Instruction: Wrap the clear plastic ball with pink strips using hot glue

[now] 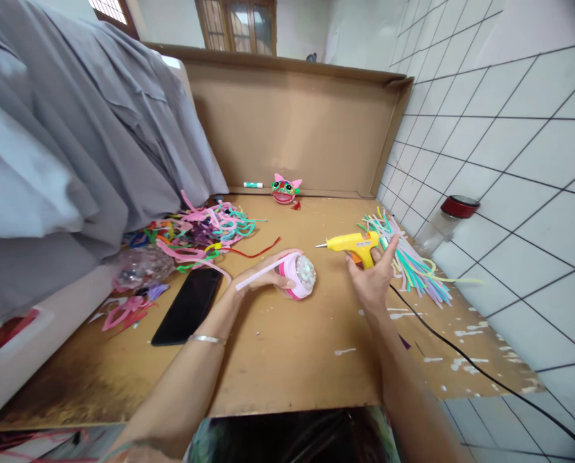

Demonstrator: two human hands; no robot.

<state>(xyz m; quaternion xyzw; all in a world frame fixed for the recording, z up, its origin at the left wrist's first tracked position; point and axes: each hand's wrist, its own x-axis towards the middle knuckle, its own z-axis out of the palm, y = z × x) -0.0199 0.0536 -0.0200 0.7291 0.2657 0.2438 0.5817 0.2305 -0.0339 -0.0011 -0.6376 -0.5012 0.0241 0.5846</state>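
Note:
Near the middle of the table, my left hand (274, 273) is wrapped round a small round pink piece (292, 275) with a clear, whitish bumpy end facing right. A pale pink strip (261, 274) sticks out from it to the lower left, over the hand. To the right, my right hand (372, 273) grips a yellow glue gun (352, 243) by its handle. Its metal nozzle points left toward the pink piece, with a gap between them. A black cord (454, 347) trails from the gun to the lower right.
Tangled coloured pipe cleaners (210, 225) and a black phone (187, 307) lie left. A bundle of pastel strips (410, 260) and a red-lidded jar (444, 222) stand right. At the back are a cat-like figure (284, 190), a marker (253, 185) and a cardboard wall (297, 128).

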